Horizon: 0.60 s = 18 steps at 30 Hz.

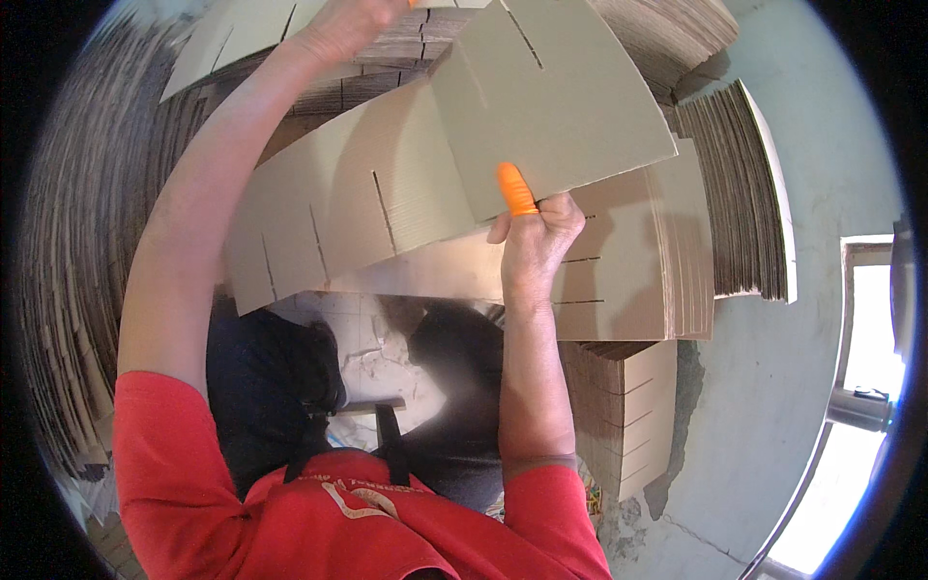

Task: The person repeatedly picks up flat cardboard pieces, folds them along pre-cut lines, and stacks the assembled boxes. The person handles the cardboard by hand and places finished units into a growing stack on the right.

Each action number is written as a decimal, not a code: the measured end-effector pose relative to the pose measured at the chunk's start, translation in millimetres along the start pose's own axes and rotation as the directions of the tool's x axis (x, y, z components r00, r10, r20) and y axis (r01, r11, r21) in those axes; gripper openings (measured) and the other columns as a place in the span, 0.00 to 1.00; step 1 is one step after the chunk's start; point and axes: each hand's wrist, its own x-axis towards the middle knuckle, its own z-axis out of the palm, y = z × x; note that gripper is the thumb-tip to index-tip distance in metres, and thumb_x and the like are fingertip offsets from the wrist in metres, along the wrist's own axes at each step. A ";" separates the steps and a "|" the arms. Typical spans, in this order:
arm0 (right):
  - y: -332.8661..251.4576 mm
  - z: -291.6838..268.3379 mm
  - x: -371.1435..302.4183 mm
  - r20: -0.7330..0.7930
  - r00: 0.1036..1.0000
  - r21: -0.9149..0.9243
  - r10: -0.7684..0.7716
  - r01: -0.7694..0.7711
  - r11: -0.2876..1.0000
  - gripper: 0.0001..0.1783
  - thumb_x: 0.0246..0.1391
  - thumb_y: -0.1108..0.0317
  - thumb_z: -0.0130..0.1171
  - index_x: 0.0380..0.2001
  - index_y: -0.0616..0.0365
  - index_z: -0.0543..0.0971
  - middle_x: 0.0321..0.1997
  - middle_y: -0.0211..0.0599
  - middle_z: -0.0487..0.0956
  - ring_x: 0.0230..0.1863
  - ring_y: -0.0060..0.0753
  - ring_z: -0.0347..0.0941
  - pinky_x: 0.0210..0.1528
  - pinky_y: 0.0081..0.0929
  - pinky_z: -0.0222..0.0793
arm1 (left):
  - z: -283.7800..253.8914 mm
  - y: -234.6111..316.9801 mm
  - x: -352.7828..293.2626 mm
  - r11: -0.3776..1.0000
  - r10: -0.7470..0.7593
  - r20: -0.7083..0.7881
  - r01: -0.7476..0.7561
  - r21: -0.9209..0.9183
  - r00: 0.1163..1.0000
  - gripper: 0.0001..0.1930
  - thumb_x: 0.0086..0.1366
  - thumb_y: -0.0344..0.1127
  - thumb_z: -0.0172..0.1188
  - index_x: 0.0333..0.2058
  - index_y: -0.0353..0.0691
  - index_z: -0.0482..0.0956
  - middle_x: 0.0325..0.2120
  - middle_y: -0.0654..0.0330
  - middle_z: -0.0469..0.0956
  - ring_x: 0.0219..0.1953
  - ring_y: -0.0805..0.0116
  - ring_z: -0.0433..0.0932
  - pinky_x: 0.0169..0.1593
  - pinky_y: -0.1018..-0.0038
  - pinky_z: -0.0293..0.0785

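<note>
Your right hand (535,242), orange rubber cot on the thumb, has its grip closed on the lower edge of a flat tan slotted cardboard sheet (551,106) raised above the stacked sheets (638,280); your left hand (348,24) grips its far top edge.

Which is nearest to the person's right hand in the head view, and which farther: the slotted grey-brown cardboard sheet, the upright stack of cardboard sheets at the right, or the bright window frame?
1. The slotted grey-brown cardboard sheet, gripped by the right hand, just above it.
2. The upright stack of cardboard sheets, to the hand's right.
3. The bright window frame, at the far right edge.
</note>
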 end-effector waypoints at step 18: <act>-10.6 -0.4 3.6 0.057 0.997 0.104 0.052 -0.058 0.993 0.17 0.46 0.89 0.41 0.33 0.69 0.79 0.25 0.37 0.76 0.12 0.18 0.65 0.14 0.19 0.63 | -23.5 42.2 -20.0 0.978 0.173 0.215 -0.194 0.082 0.961 0.21 0.52 0.28 0.58 0.47 0.30 0.74 0.47 0.53 0.74 0.40 0.63 0.78 0.39 0.74 0.81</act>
